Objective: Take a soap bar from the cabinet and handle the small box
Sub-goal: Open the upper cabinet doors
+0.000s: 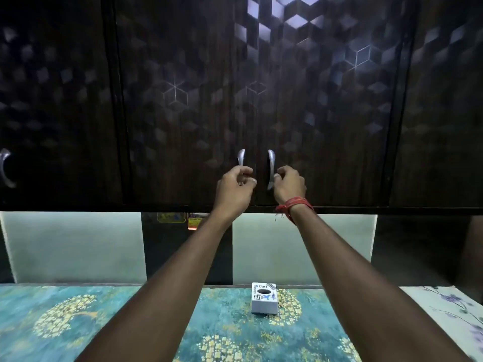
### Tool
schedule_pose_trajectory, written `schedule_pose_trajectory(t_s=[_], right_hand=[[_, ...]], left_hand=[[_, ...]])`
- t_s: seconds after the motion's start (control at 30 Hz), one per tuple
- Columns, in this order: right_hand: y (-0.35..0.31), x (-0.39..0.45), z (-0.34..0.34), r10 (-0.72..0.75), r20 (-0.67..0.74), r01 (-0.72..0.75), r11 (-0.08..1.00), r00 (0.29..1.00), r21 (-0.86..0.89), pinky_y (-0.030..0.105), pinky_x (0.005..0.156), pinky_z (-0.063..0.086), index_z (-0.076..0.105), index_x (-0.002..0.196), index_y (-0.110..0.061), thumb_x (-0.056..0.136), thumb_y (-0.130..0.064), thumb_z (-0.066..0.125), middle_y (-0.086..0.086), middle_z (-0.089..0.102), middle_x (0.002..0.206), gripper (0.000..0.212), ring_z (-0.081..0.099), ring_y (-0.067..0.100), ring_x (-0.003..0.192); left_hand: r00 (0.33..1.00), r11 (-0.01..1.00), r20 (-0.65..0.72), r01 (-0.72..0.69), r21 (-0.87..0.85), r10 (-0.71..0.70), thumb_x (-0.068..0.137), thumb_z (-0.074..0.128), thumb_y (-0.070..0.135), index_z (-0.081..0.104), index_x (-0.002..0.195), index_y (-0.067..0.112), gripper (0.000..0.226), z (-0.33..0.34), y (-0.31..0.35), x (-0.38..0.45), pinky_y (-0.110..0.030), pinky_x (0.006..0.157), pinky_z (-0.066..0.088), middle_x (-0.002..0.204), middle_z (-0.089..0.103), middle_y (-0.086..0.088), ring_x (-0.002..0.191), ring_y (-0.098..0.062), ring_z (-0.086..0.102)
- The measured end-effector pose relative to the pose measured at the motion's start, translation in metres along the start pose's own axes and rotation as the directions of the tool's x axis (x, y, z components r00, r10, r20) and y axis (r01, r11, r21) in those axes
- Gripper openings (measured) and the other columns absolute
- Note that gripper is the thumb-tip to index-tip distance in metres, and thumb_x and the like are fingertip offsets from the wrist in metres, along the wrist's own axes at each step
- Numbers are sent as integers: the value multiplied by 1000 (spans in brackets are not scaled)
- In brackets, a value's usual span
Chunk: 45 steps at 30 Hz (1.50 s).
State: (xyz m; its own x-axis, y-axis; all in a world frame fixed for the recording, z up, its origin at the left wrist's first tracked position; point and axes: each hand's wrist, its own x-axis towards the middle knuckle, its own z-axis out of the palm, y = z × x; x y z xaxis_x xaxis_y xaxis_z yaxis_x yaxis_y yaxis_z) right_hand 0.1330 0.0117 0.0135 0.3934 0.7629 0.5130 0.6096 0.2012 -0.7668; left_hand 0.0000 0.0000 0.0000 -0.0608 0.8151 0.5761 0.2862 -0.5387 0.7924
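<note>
A dark wall cabinet (261, 87) with a cube pattern fills the upper view, and its two middle doors are closed. My left hand (235, 188) curls around the left silver handle (241, 158). My right hand (288, 182), with a red thread on the wrist, grips the right silver handle (271, 165). Below, a small white box (264, 299) with a round hole in its top stands on the teal patterned surface (78, 322). No soap bar is in view.
Another closed door with a silver handle (5, 168) is at the far left. Pale wall panels (73, 246) run under the cabinet. A white floral cloth (449, 309) lies at the right of the surface.
</note>
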Motion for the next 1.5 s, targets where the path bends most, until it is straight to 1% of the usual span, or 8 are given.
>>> schedule_pose_trajectory(t_s=[0.23,0.4,0.67,0.83,0.97,1.07,1.23,1.5], right_hand=[[9,22,23,11,126,-25,994,992,110,49,78,56,64,91,-16,96,-26,48,13,69,88,20,66,35,85],[10,10,14,-9,72,1,994,997,108,27,61,40,68,94,-16,100,-23,39,11,70,92,30,63,26,85],[31,-82,-64,-158,-188,189,969,969,159,22,59,45,63,90,-17,101,-24,39,-3,63,75,27,57,5,66],[54,-121,-150,-89,-334,153,973,938,170,3,57,39,66,98,-9,102,-21,41,5,62,86,28,54,2,69],[85,-127,-223,7,-391,60,985,920,161,8,79,44,67,116,-4,98,-16,48,11,63,110,29,58,11,89],[113,-132,-277,99,-395,1,969,913,246,32,102,48,66,122,-7,95,-15,49,8,68,122,32,62,16,109],[144,-144,-342,131,-448,-59,983,884,172,19,104,37,54,135,-6,98,-12,45,8,59,137,38,54,16,124],[184,-122,-382,95,-202,-183,861,975,-475,45,103,44,0,154,-26,86,1,38,5,19,162,83,50,38,126]], left_hand=[[998,995,11,57,77,-58,94,57,14,62,121,20,28,3,-7,7,-27,63,53,102,68,-1,81,-13,67],[997,995,40,64,75,-68,94,58,16,60,127,20,32,-6,-10,-7,-34,78,58,109,67,-1,95,-15,65],[959,880,155,279,-384,-236,99,45,25,64,123,19,31,34,25,-57,-46,97,51,123,67,-6,112,-24,62],[944,869,318,225,-440,-84,102,37,23,66,103,14,30,109,77,-118,-28,71,53,95,68,-8,81,-15,63],[929,850,367,149,-506,55,101,44,23,59,131,14,34,165,116,-151,-31,92,53,119,67,0,103,-13,64],[892,936,423,0,-351,158,99,48,22,44,147,18,48,207,144,-170,-29,104,45,145,50,-1,127,-16,53],[779,950,559,-310,-47,282,99,43,12,18,157,23,64,263,175,-187,-38,121,17,165,15,-7,152,-24,14],[616,888,772,-430,162,157,91,41,-7,-2,157,29,87,309,204,-182,-41,112,36,165,-15,-11,149,-37,22]])
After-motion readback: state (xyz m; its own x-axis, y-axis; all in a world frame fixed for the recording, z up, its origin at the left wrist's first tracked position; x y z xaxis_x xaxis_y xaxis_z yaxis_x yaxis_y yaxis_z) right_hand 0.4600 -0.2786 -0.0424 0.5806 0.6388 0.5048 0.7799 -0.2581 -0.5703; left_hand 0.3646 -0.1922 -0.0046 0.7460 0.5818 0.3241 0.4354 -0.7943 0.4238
